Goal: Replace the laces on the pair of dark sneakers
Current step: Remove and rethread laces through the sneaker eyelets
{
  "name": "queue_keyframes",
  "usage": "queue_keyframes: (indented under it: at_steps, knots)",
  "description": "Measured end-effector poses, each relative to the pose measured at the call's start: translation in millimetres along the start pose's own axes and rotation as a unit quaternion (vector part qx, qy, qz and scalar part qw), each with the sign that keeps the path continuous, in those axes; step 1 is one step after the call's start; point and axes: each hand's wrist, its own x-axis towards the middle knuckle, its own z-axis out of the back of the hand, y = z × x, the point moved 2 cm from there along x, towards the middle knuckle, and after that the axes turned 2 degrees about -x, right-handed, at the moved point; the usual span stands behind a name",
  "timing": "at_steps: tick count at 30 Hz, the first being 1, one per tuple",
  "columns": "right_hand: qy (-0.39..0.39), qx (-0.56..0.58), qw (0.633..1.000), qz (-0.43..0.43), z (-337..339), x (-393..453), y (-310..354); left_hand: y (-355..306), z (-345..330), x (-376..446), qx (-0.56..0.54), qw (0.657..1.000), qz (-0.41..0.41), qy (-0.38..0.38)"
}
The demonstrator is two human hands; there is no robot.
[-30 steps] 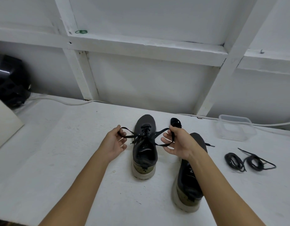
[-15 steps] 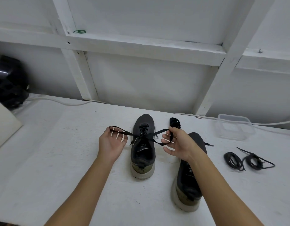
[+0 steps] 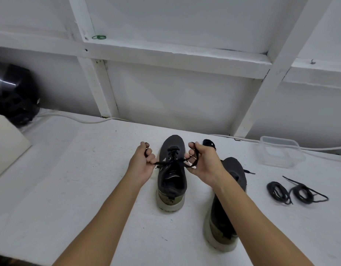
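White-painted boards and framing fill the upper frame, and below them a white tabletop (image 3: 70,189) carries everything. At centre stands one dark sneaker (image 3: 172,169), toe pointing away, its lace (image 3: 173,154) threaded up the eyelets. The left hand (image 3: 141,163) and the right hand (image 3: 202,164) flank it, each with fingers curled round one free end of that lace, holding the ends out to the sides above the tongue. This looks like the tightening or tying stage on the first shoe; the next move probably calls for crossing the two ends and forming a knot while keeping even tension. The second sneaker (image 3: 231,189) lies at lower right, largely hidden by the right forearm, so whether it is laced cannot be told, though a lace tip pokes out beside it. Two coiled black laces (image 3: 296,192) lie at right of the frame, below a clear plastic container (image 3: 281,152). A small dark item (image 3: 209,144) behind the right hand is hard to identify, and a dark bulky object (image 3: 12,93) at the left edge is cut off.
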Motion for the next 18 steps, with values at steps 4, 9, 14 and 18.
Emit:
queue_keyframes:
  at_steps: [4,9,14,18]
  knots:
    - [-0.039,-0.138,0.989,0.022,11,9,2,-3,-2,2,0.126,0.992,-0.031,0.006]
    - [-0.052,-0.255,0.965,0.045,19,11,4,-7,-9,2,0.192,0.98,-0.047,0.0]
    - [-0.073,-0.371,0.923,0.068,18,14,0,-8,-8,3,0.255,0.965,-0.061,-0.009]
    - [-0.068,-0.453,0.885,0.083,25,15,0,-11,-6,7,0.3,0.95,-0.082,-0.01]
